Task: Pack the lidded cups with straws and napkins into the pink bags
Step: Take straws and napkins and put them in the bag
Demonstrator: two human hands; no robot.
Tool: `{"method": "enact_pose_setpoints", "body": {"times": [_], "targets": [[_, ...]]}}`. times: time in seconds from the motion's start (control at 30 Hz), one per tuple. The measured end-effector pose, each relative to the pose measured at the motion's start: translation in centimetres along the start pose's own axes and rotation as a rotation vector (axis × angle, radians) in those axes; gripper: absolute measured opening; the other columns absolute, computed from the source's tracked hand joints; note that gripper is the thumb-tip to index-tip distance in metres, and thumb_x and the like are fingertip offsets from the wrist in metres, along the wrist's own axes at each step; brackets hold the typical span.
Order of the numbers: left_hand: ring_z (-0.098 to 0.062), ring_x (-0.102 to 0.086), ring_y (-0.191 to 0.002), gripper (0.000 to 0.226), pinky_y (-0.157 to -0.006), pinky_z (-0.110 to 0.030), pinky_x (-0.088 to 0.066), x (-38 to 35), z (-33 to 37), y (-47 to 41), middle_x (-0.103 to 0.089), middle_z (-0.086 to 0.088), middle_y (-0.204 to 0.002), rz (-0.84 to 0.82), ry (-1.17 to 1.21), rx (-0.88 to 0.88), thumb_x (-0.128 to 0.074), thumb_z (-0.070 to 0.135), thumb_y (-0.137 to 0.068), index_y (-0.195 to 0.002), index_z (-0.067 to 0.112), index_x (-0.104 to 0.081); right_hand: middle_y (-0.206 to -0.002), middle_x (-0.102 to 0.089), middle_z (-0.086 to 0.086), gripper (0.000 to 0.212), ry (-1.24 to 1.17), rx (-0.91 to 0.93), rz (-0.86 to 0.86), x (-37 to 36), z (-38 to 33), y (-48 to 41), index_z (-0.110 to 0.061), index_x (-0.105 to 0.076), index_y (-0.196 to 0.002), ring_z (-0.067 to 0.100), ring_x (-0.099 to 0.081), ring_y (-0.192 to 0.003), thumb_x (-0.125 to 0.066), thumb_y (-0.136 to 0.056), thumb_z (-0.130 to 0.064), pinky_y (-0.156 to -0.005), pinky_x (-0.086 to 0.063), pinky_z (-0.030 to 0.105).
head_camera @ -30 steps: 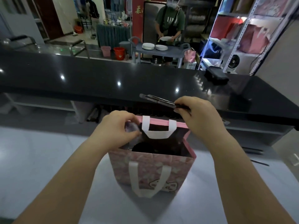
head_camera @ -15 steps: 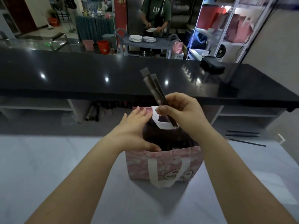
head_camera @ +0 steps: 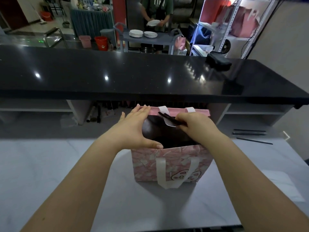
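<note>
Over the open mouth of the pink bag, the right hand pinches two dark wrapped straws, their tips angled toward the bag's far left rim; at the bag's left side the left hand lies flat-fingered, thumb on the near rim, fingertips at the far rim; the bag stands upright on the pale table; right of it, well apart, lie loose straws.

Glossy black stone counter spans the back; soft black pouch sits on its right end; behind it, grey plastic cart carries two stacks of white plates; person in green shirt holds a single white plate; orange bucket just beside pink bin; white metal rack far right.
</note>
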State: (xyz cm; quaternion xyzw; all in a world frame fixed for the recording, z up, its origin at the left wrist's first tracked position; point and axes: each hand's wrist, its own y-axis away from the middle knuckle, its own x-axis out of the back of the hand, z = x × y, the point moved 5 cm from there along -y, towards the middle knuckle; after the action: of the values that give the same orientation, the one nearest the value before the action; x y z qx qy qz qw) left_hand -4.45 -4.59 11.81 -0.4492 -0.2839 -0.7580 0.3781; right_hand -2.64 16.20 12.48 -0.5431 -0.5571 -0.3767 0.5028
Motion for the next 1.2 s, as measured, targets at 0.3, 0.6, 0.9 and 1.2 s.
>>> {"method": "enact_pose_setpoints", "body": {"times": [0.3, 0.6, 0.9, 1.2], "targets": [[-0.012, 0.014, -0.149, 0.132, -0.122, -0.051, 0.004, -0.1, 1.5, -0.2, 0.006, 0.006, -0.165, 0.023, -0.145, 0.009, -0.064, 0.082, -0.059, -0.156, 0.026, 0.007, -0.096, -0.064, -0.006, 0.028, 0.065, 0.029, -0.027, 0.0, -0.4, -0.2, -0.025, -0.062, -0.106, 0.013, -0.048, -0.077, -0.073, -0.082, -0.035, -0.063, -0.043, 0.029], [-0.019, -0.027, -0.144, 0.088, -0.121, -0.05, -0.016, 0.4, 4.6, -0.3, -0.031, 0.004, -0.157, 0.247, -0.255, -0.061, -0.055, 0.066, -0.085, -0.155, 0.028, -0.019, -0.098, -0.066, -0.008, 0.027, -0.11, 0.04, 0.03, 1.9, -1.0, 0.8, -0.026, -0.064, -0.11, 0.012, -0.06, -0.091, -0.072, -0.084, -0.03, -0.08, -0.054, 0.035], [-0.023, -0.037, -0.135, 0.058, -0.109, -0.045, -0.031, 1.4, 9.8, -2.8, -0.045, 0.004, -0.145, 0.326, -0.344, -0.143, -0.054, 0.047, -0.093, -0.146, 0.03, -0.038, -0.096, -0.065, -0.011, 0.021, -0.091, 0.012, 0.178, 7.0, 1.4, 3.1, -0.027, -0.067, -0.104, 0.01, -0.055, -0.092, -0.073, -0.083, -0.027, -0.08, -0.049, 0.033], [-0.024, -0.047, -0.118, 0.04, -0.096, -0.042, -0.036, -1.0, 20.0, -7.2, -0.055, 0.003, -0.127, 0.324, -0.342, -0.339, -0.051, 0.042, -0.093, -0.13, 0.028, -0.052, -0.096, -0.067, -0.004, 0.018, 0.066, -0.178, 0.26, 10.1, 9.3, 7.3, -0.022, -0.069, -0.101, 0.018, -0.056, -0.096, -0.07, -0.083, -0.021, -0.078, -0.046, 0.033]]}}
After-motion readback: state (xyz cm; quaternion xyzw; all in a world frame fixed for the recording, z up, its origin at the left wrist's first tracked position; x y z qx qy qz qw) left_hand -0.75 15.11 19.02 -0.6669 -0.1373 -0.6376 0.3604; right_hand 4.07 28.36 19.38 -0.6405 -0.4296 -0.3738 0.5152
